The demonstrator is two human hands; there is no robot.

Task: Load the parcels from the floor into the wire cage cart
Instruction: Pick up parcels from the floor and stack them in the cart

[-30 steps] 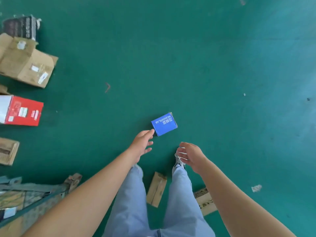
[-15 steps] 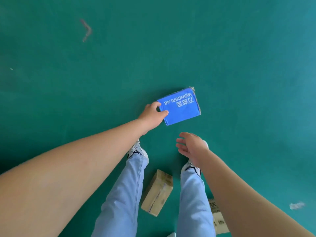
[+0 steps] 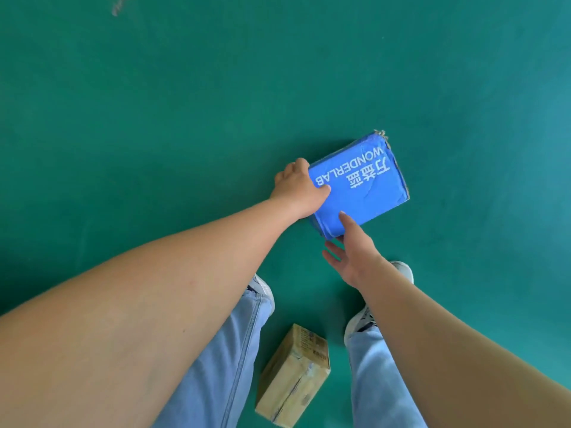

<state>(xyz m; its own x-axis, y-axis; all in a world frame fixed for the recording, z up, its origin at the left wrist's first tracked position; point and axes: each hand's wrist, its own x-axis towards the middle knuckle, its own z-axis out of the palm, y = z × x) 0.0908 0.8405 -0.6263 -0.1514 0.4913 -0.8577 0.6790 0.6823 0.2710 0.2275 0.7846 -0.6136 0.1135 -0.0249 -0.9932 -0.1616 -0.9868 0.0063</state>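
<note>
A blue parcel [image 3: 361, 183] with white "WONDERLAB" lettering is at the middle of the view, over the green floor. My left hand [image 3: 298, 188] grips its left edge, thumb on the top face and fingers hidden behind it. My right hand [image 3: 352, 248] reaches to the near corner with straight fingers, the fingertips touching the parcel's lower edge. Whether the parcel still rests on the floor I cannot tell. The wire cage cart is out of view.
A small brown cardboard parcel [image 3: 293, 375] lies on the green floor [image 3: 185, 103] between my feet. My legs in light blue jeans and my shoes fill the bottom centre. A pale scuff mark [image 3: 119, 6] shows at the top left.
I have bent closer, so the blue parcel looks larger. My left hand went from reaching to gripping its left edge. My right hand moved up from beside my leg to the parcel's near corner.
</note>
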